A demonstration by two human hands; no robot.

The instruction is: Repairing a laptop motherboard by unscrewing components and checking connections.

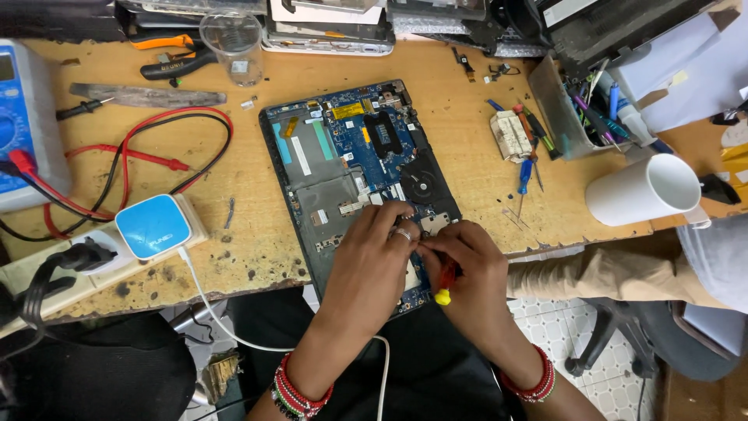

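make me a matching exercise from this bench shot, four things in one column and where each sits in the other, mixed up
Things:
1. white mug
2. screwdriver
3. clear beaker
4. multimeter

Places:
A. far left edge of the bench
B. right hand, over the opened laptop
C. on its side, right end of the bench
D. back of the bench, left of centre

Pairs: 1-C, 2-B, 3-D, 4-A

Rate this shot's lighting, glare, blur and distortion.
Head view: even, soft light; mild glare on the white mug; opened laptop sharp; left hand and right hand, gripping a red screwdriver, slightly soft; wide-angle bending curves the table edge.
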